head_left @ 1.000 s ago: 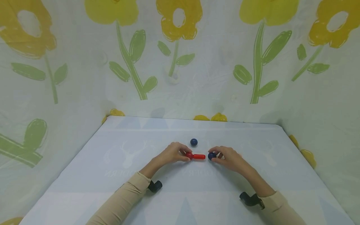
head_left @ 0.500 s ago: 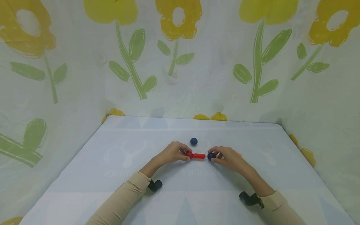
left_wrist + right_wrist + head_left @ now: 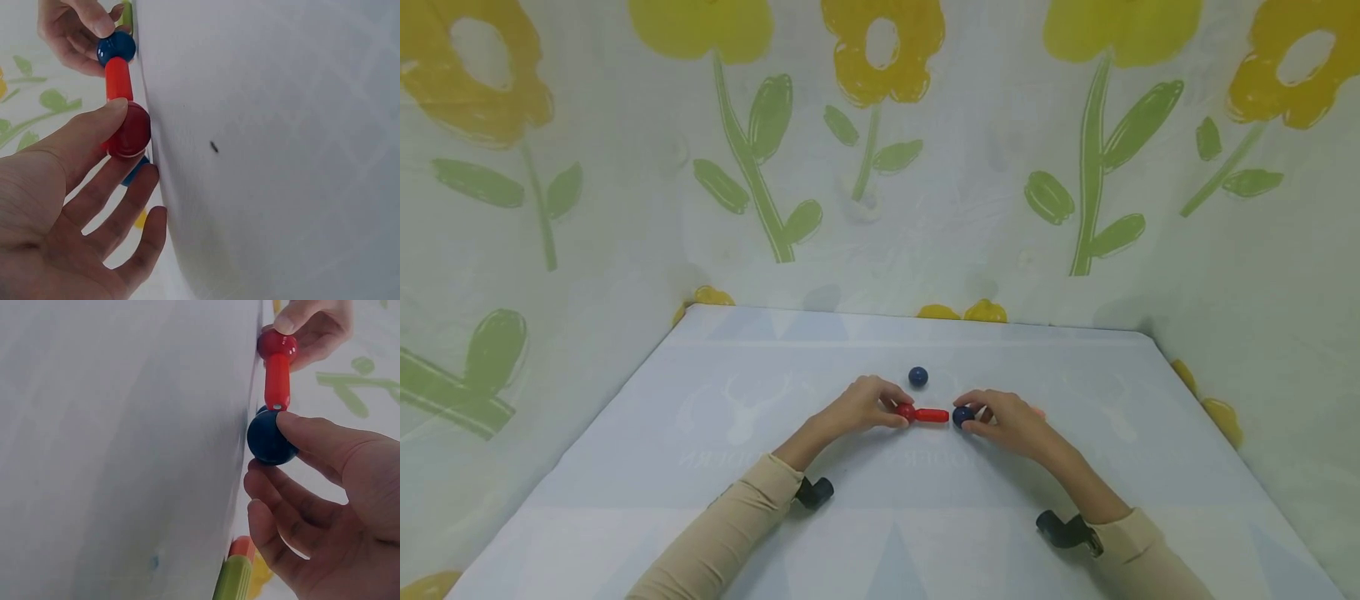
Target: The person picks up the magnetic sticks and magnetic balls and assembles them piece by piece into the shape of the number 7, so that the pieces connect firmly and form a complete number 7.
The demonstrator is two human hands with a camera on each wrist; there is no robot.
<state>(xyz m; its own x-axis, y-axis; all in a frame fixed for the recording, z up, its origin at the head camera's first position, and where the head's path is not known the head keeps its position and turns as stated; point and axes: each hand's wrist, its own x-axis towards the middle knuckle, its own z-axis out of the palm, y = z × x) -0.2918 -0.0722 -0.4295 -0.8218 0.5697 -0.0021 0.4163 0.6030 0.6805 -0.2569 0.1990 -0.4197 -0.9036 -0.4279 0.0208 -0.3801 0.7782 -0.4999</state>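
Between thumb and fingers, my left hand pinches a glossy red ball. A short red rod extends from that ball toward the right. My right hand holds a dark blue ball by thumb and fingertips, close to the rod's free end; a thin gap shows between them in the head view. The rod's end face, with a small light spot, is seen in the right wrist view. A second dark blue ball lies on the table just beyond the rod.
Past the right hand, a green rod and a coral piece lie on the table. A blue piece shows behind the left fingers. Flower-printed curtains stand along the back and sides of the white table.
My right hand has shifted very slightly left with the blue ball, narrowing the gap to the red rod. The left hand keeps its pinch on the red ball.
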